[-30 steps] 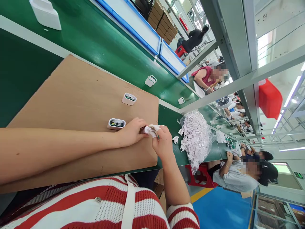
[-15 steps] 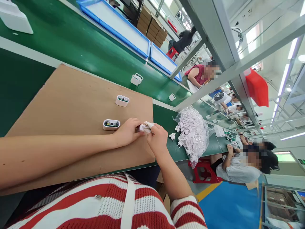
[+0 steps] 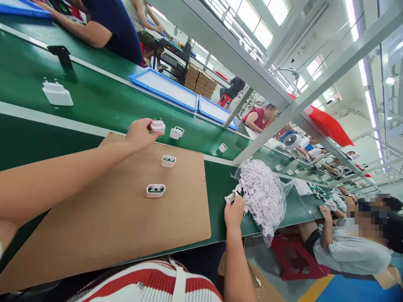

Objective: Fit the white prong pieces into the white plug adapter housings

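Our left grip [image 3: 140,132] narrowly pinches a white plug [image 3: 158,127] above the green counter [image 3: 94,110], likely light, stiff, slick, best held by its sides; whether our right grip [image 3: 234,210], among white parts [image 3: 247,195], is closed, we cannot tell.

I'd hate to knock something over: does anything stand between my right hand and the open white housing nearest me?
Nothing visible does: between your right hand and that housing lie only cardboard and green bench. The plastic bag is beyond the hand.
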Available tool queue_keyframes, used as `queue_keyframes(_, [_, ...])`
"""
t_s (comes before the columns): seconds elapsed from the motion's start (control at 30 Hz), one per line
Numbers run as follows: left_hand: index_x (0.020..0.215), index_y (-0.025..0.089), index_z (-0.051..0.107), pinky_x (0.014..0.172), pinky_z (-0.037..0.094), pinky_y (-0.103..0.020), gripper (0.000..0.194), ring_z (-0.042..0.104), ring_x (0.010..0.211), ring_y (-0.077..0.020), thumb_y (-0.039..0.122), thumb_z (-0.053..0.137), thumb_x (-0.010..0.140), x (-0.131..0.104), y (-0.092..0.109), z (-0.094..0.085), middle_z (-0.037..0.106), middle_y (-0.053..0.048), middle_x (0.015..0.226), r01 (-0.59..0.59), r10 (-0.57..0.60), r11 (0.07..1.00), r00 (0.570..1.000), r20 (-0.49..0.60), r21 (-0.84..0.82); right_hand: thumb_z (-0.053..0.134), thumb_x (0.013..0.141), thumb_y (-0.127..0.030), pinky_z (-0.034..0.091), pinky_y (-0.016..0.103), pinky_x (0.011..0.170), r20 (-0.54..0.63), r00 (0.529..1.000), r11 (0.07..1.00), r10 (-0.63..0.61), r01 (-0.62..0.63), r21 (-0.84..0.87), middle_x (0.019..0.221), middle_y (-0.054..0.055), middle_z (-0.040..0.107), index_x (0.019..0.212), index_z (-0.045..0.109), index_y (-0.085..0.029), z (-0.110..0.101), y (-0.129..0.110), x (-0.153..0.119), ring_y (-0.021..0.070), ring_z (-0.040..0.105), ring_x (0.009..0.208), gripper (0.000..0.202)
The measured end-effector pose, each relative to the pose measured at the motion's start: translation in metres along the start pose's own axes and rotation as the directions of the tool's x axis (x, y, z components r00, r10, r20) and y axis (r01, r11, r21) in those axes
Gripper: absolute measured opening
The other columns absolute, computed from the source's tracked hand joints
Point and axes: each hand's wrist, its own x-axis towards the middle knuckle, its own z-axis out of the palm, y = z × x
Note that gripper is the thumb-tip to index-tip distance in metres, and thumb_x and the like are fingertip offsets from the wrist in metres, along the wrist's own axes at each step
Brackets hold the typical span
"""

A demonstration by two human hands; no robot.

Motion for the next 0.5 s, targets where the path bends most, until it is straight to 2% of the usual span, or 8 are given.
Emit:
queue_keyframes(0.07, [0.130, 0.005, 0.062, 0.102, 0.044, -0.035, 0.050, 0.056, 0.111, -0.0237, 0.037, 0.068, 0.091, 0.029, -0.022, -0.008, 0.067, -0.008, 0.124, 0.077, -0.077, 0.996, 0.997, -0.016, 0.054, 0.047, 0.097, -0.029, 0.049, 0.050, 0.098, -0.061, 0.998, 0.997, -0.027, 0.032, 0.074, 0.114, 0.021, 0.069, 0.118, 0.069, -0.013, 0.006, 0.002, -0.001, 0.0362, 0.061, 0.109, 0.035])
queue_keyframes(0.17, [0.128, 0.002, 0.061, 0.107, 0.045, -0.041, 0.056, 0.054, 0.120, -0.0295, 0.036, 0.075, 0.086, 0.049, -0.042, -0.012, 0.067, -0.012, 0.127, 0.204, -0.202, 0.974, 0.979, -0.029, 0.101, 0.045, 0.102, -0.041, 0.052, 0.046, 0.093, -0.124, 0.992, 0.980, -0.034, 0.057, 0.189, 0.121, 0.021, 0.065, 0.117, 0.068, -0.016, 0.012, 0.005, -0.004, 0.0340, 0.062, 0.112, 0.038])
queue_keyframes(0.23, [0.136, -0.004, 0.054, 0.115, 0.040, -0.051, 0.075, 0.046, 0.134, -0.0374, 0.037, 0.082, 0.080, 0.054, -0.046, -0.008, 0.059, -0.021, 0.142, 0.270, -0.263, 0.955, 0.962, -0.076, 0.119, 0.045, 0.102, -0.048, 0.053, 0.045, 0.091, -0.139, 0.990, 0.969, -0.013, 0.047, 0.244, 0.124, 0.022, 0.063, 0.112, 0.068, -0.017, 0.015, 0.007, -0.005, 0.0331, 0.064, 0.111, 0.041])
queue_keyframes(0.27, [0.143, -0.006, 0.047, 0.120, 0.033, -0.057, 0.088, 0.037, 0.143, -0.0406, 0.039, 0.085, 0.077, 0.056, -0.047, -0.005, 0.050, -0.024, 0.153, 0.253, -0.236, 0.959, 0.963, -0.127, 0.132, 0.047, 0.101, -0.052, 0.053, 0.044, 0.089, -0.139, 0.990, 0.963, 0.011, 0.027, 0.268, 0.122, 0.022, 0.063, 0.109, 0.068, -0.017, 0.016, 0.007, -0.005, 0.0327, 0.064, 0.109, 0.042])
queue_keyframes(0.33, [0.157, -0.003, 0.031, 0.129, 0.014, -0.061, 0.108, 0.015, 0.157, -0.0400, 0.041, 0.087, 0.076, 0.061, -0.046, 0.005, 0.027, -0.025, 0.170, 0.082, -0.044, 0.977, 0.981, -0.190, 0.199, 0.052, 0.098, -0.058, 0.055, 0.044, 0.088, -0.129, 0.989, 0.941, 0.076, -0.028, 0.337, 0.117, 0.021, 0.067, 0.108, 0.066, -0.017, 0.018, 0.005, -0.004, 0.0313, 0.066, 0.104, 0.044])
queue_keyframes(0.37, [0.162, 0.000, 0.025, 0.131, 0.007, -0.059, 0.111, 0.006, 0.160, -0.0370, 0.041, 0.086, 0.079, 0.065, -0.045, 0.010, 0.017, -0.022, 0.175, -0.040, 0.081, 0.969, 0.984, -0.159, 0.245, 0.055, 0.096, -0.059, 0.055, 0.043, 0.088, -0.121, 0.987, 0.923, 0.106, -0.052, 0.382, 0.116, 0.020, 0.068, 0.110, 0.065, -0.017, 0.018, 0.004, -0.003, 0.0302, 0.067, 0.103, 0.046])
queue_keyframes(0.43, [0.165, 0.005, 0.025, 0.133, 0.003, -0.056, 0.106, 0.002, 0.163, -0.0332, 0.041, 0.081, 0.083, 0.076, -0.042, 0.022, 0.008, -0.018, 0.179, -0.235, 0.240, 0.928, 0.971, 0.019, 0.290, 0.058, 0.095, -0.059, 0.057, 0.042, 0.088, -0.103, 0.986, 0.883, 0.132, -0.070, 0.463, 0.115, 0.019, 0.072, 0.117, 0.063, -0.016, 0.017, 0.000, -0.001, 0.0279, 0.070, 0.101, 0.049])
queue_keyframes(0.5, [0.161, 0.004, 0.035, 0.132, 0.012, -0.053, 0.097, 0.015, 0.162, -0.0334, 0.039, 0.077, 0.082, 0.090, -0.039, 0.032, 0.017, -0.019, 0.177, -0.273, 0.221, 0.921, 0.954, 0.204, 0.279, 0.058, 0.096, -0.057, 0.058, 0.040, 0.089, -0.095, 0.989, 0.862, 0.117, -0.054, 0.504, 0.113, 0.017, 0.074, 0.120, 0.065, -0.015, 0.014, -0.004, 0.000, 0.0261, 0.071, 0.100, 0.048])
